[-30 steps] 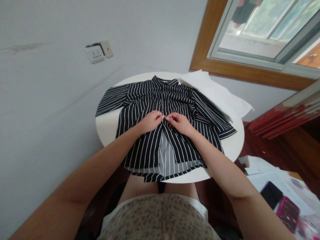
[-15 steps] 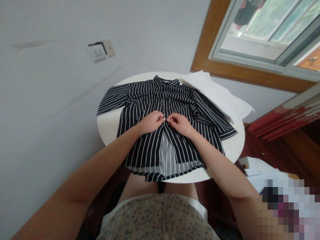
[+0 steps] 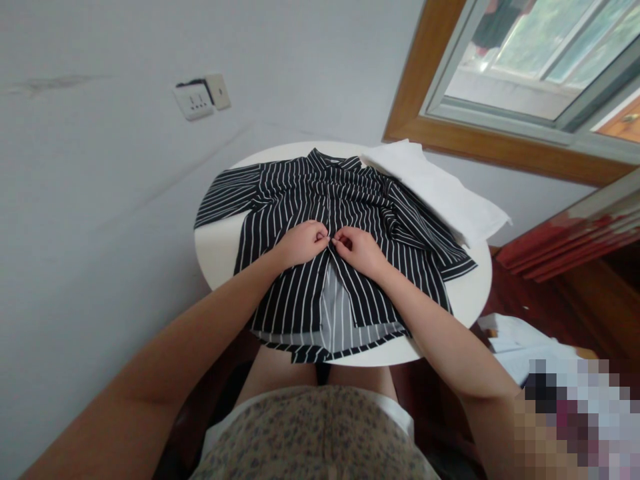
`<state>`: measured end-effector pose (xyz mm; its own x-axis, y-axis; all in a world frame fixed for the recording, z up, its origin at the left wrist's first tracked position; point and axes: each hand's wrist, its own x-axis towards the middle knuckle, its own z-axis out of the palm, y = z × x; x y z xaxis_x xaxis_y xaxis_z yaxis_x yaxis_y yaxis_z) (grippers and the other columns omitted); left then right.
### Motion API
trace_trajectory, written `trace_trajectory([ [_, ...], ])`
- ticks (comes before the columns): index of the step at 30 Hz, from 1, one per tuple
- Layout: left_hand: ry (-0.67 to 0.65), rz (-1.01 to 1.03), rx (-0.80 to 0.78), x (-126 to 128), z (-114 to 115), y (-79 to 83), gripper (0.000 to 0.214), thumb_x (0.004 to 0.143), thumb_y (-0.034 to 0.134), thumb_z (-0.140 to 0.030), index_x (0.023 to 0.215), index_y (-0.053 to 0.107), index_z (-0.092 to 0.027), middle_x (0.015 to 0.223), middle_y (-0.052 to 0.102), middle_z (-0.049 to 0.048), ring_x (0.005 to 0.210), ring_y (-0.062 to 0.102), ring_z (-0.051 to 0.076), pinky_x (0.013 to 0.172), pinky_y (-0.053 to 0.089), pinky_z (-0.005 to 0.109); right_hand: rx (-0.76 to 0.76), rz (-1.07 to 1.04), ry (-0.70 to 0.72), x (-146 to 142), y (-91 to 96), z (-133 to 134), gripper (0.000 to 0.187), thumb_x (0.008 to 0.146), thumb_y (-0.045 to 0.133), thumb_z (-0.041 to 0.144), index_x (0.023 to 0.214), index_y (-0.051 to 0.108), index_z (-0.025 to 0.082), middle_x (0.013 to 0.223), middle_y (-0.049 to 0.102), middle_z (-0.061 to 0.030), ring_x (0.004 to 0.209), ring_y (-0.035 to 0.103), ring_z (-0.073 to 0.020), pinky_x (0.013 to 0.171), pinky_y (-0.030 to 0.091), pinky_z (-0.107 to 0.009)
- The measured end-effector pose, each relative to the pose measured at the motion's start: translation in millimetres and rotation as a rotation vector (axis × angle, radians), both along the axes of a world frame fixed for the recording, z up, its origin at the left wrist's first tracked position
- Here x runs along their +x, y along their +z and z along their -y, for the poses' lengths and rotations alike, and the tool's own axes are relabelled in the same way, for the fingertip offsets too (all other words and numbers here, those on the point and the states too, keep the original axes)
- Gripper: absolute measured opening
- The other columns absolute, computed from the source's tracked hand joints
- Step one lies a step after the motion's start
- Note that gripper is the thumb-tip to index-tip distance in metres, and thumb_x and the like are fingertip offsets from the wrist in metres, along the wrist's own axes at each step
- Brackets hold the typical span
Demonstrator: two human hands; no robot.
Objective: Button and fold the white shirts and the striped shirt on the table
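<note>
A black shirt with white stripes (image 3: 300, 200) lies spread front-up on a small round white table (image 3: 215, 250), collar at the far side. My left hand (image 3: 300, 243) pinches the left front edge of the shirt at its middle. My right hand (image 3: 357, 250) pinches the right front edge, fingertips almost touching those of the left. Both hands are closed on the cloth at the placket. Below them the shirt front gapes and shows its pale inside.
A folded white cloth (image 3: 435, 190) lies on the table's far right, partly over the edge. A grey wall with a socket plate (image 3: 200, 100) stands behind, a wood-framed window (image 3: 500, 147) at the right. Papers lie on the floor at the lower right.
My two hands have drawn slightly closer together at the shirt's front opening. The shirt itself has hardly shifted.
</note>
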<state>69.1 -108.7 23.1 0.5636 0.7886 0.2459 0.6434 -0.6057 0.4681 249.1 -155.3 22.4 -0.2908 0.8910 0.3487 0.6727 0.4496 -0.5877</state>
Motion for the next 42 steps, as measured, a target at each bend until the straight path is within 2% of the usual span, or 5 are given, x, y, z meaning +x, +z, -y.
trace_trajectory([
  [13, -0.044, 0.103, -0.059, 3, 0, 0.4, 0.016, 0.084, 0.047, -0.025, 0.076, 0.057, -0.016, 0.076, 0.056, 0.0024, 0.073, 0.053, 0.015, 0.072, 0.042, 0.029, -0.003, 0.101, -0.096, -6, -5.3, -4, 0.028, 0.097, 0.042, 0.031, 0.072, 0.048, 0.019, 0.07, 0.052, 0.0009, 0.065, 0.047, -0.013, 0.061, 0.029, -0.024],
  [21, -0.057, 0.128, -0.084, -1, -5, 4.9, 0.015, 0.081, 0.052, -0.026, 0.078, 0.061, -0.015, 0.073, 0.059, 0.0012, 0.067, 0.053, 0.013, 0.066, 0.042, 0.026, -0.01, -0.039, 0.011, 0, -6.3, -10, 0.033, 0.097, 0.039, 0.035, 0.068, 0.044, 0.02, 0.066, 0.048, 0.0022, 0.063, 0.046, -0.0124, 0.063, 0.033, -0.024],
  [30, -0.085, 0.121, -0.098, -4, -7, 6.5, 0.017, 0.08, 0.055, -0.029, 0.08, 0.064, -0.015, 0.08, 0.063, 0.0026, 0.069, 0.055, 0.012, 0.067, 0.044, 0.026, -0.165, -0.179, 0.072, 8, -8.2, -17, 0.037, 0.095, 0.043, 0.043, 0.07, 0.054, 0.019, 0.06, 0.053, 0.0029, 0.06, 0.051, -0.0113, 0.064, 0.04, -0.024],
  [36, -0.062, 0.144, -0.074, -12, -2, 23.6, 0.019, 0.082, 0.054, -0.029, 0.086, 0.065, -0.014, 0.085, 0.063, 0.0048, 0.075, 0.057, 0.014, 0.073, 0.046, 0.028, -0.341, -0.283, 0.167, 25, 10.3, -3, 0.015, 0.088, 0.053, 0.028, 0.088, 0.064, 0.016, 0.079, 0.064, -0.0009, 0.071, 0.059, -0.0116, 0.071, 0.048, -0.026],
  [42, -0.196, -0.007, 0.033, -30, 44, 36.6, 0.018, 0.086, 0.05, -0.028, 0.092, 0.063, -0.017, 0.084, 0.061, 0.0039, 0.077, 0.055, 0.015, 0.077, 0.044, 0.03, -0.386, -0.053, 0.265, 35, 39.9, 46, 0.016, 0.086, 0.054, 0.018, 0.094, 0.068, 0.019, 0.082, 0.067, -0.0003, 0.073, 0.06, -0.0117, 0.073, 0.047, -0.028],
])
